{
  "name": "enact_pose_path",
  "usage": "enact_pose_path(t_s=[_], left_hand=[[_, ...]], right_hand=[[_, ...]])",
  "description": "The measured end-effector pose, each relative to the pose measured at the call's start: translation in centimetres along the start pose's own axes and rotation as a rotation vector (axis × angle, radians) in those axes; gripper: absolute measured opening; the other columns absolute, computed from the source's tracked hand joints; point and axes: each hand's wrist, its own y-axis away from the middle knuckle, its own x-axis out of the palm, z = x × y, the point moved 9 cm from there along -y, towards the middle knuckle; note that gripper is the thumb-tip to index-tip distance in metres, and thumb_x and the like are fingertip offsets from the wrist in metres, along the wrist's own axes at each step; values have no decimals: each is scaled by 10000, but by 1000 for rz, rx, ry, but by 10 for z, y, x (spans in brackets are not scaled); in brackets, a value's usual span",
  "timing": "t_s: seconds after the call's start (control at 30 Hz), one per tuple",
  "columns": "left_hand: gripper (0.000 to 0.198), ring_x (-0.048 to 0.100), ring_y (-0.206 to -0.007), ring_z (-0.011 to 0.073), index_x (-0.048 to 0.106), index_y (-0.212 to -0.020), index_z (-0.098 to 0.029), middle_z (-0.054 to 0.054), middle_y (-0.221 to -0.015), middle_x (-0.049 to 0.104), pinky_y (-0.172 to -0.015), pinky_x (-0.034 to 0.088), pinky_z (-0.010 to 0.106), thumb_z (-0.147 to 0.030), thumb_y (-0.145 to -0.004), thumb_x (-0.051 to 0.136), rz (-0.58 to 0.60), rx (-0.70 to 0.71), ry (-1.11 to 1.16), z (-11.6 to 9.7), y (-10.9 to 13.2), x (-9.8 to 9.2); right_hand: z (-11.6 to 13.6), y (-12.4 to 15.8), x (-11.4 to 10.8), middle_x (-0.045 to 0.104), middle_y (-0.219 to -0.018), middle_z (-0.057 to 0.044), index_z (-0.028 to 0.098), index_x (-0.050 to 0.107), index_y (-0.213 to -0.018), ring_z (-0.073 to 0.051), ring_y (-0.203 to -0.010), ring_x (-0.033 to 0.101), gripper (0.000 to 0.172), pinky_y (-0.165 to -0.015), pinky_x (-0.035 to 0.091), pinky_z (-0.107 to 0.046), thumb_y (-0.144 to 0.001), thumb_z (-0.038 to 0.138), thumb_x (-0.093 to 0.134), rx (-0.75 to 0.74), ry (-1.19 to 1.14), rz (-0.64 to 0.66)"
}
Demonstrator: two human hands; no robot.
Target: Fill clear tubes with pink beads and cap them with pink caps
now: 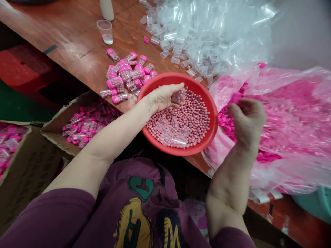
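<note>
A red bowl (pixel 210 113) at the table's front edge is full of small pink beads (pixel 192 115), with a few clear tubes lying among them. My left hand (pixel 165 97) reaches into the bowl, fingers closed round a clear tube (pixel 180 96) filled with beads. My right hand (pixel 247 119) hovers just right of the bowl, over a plastic bag of pink caps (pixel 284 113), its fingers curled in a pinch; what they hold is hidden.
Capped, filled tubes (pixel 128 74) are piled on the wooden table (pixel 77 44) behind the bowl. A bag of empty clear tubes (pixel 207 34) lies at the back. A plastic cup (pixel 105 31) stands far left. Cardboard boxes (pixel 55 127) of finished tubes sit below the table edge.
</note>
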Motion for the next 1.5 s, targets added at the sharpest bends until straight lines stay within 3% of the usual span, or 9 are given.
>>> enact_pose_path(t_s=[0.07,0.17,0.23,0.33,0.5,0.8,1.13,1.37,1.5], left_hand=[[392,673,-689,149,714,-914,-177,40,-730,736,-765,562,287,-527,-1089,724,-16,14,12,-1,0,-1],[414,656,-697,165,714,-891,-183,45,-722,708,-761,548,300,-511,-1129,625,-28,8,38,-2,2,0],[331,636,-695,158,711,-887,-178,37,-736,695,-758,539,301,-379,-1123,596,-28,19,58,-4,4,1],[165,609,-684,129,697,-874,-159,12,-753,676,-760,518,285,-95,-977,585,-18,34,62,-7,7,5],[300,620,-676,113,697,-911,-144,-20,-751,650,-734,488,277,82,-817,524,20,102,-6,-14,8,11],[257,608,-655,67,722,-912,-123,-6,-803,696,-683,451,222,48,-1013,558,0,152,-67,-14,13,17],[93,594,-623,63,748,-1024,-143,-15,-817,695,-624,488,203,-121,-1081,678,-39,208,-39,-11,10,13],[243,483,-554,45,687,-875,-144,-45,-703,575,-552,353,203,-107,-1113,651,-137,252,-131,-18,16,10],[252,451,-542,44,672,-874,-152,-57,-686,544,-550,346,198,-152,-1126,657,-139,303,-181,-24,20,11]], right_hand=[[40,-1,45,749,-892,-29,259,770,-1016,-195,-721,658,221,-723,562,-408,-829,300,878,-82,-97,168],[74,1,108,814,-1007,-31,270,825,-1050,-204,-887,738,223,-902,620,-404,-906,421,903,-178,-69,403],[77,2,134,842,-1082,-37,276,828,-1079,-228,-1002,770,257,-1005,629,-422,-943,487,878,-217,-49,454],[66,4,152,861,-1176,-51,268,822,-1174,-252,-1110,789,308,-1100,625,-457,-999,522,808,-228,-53,439],[51,7,150,856,-1239,-59,280,834,-1249,-281,-1277,773,413,-1115,656,-469,-1028,621,759,-263,-88,388],[47,4,144,868,-987,-65,233,899,-1152,-261,-980,823,546,-954,684,-441,-1061,715,662,-285,-58,358],[77,24,147,896,-1091,-110,225,893,-1187,-267,-977,823,494,-999,663,-430,-1169,576,546,-478,181,289],[87,30,155,870,-1083,-132,237,881,-1244,-281,-995,808,482,-965,664,-442,-1177,550,521,-609,232,450],[80,24,153,855,-1082,-107,249,873,-1198,-270,-1031,803,481,-1004,674,-454,-1141,637,594,-521,85,472]])
